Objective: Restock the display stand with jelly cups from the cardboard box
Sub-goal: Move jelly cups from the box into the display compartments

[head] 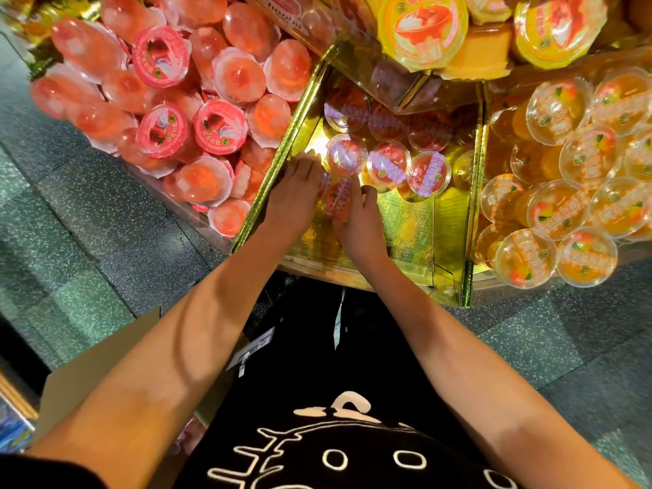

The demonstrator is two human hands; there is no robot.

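Finds both hands inside the middle gold compartment of the display stand (472, 206). Records the left hand (296, 195) with fingers straight, laid against one side of a red-lidded jelly cup (338, 201), and the right hand (361, 224) curled round its other side. Notes red cups (388, 167) in rows just behind, pink cups (158, 128) heaped left, orange cups (561, 210) right. Places the cardboard box (98, 365) low left, partly hidden by the left forearm.

Red jelly cups (388, 167) sit lid-up in the gold display stand (407, 220) at twelve o'clock; cardboard box (98, 368) at eight.
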